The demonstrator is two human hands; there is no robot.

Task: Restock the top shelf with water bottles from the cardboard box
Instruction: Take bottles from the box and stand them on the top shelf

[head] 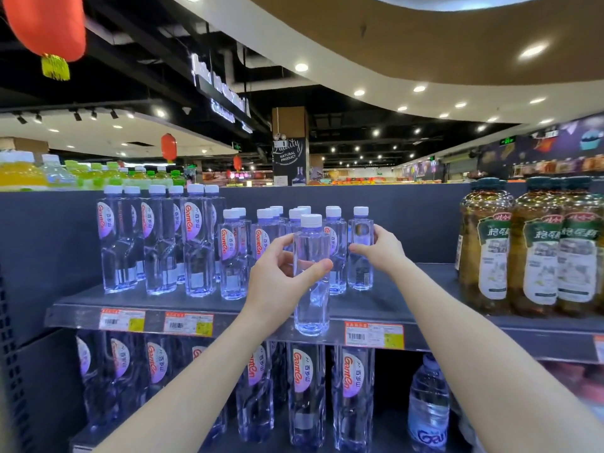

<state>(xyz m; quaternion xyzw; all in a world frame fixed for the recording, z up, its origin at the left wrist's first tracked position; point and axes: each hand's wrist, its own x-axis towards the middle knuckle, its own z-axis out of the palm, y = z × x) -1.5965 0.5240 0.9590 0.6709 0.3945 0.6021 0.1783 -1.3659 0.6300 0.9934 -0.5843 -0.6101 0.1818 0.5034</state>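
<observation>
My left hand (281, 282) grips a clear water bottle with a white cap (311, 299), held upright in front of the top shelf's front edge (248, 318). My right hand (380, 248) reaches further back and its fingers pinch the rightmost small bottle (360, 273), which stands on the shelf. Several small white-capped bottles (233, 256) stand in rows behind the held one. Taller bottles of the same brand (157, 243) fill the shelf's left part. The cardboard box is out of view.
Large amber drink bottles (536, 250) stand at the shelf's right end, with bare shelf (425, 289) between them and the small bottles. The lower shelf holds tall water bottles (305, 393) and a rounder bottle (428, 407). Price tags (374, 335) line the shelf edge.
</observation>
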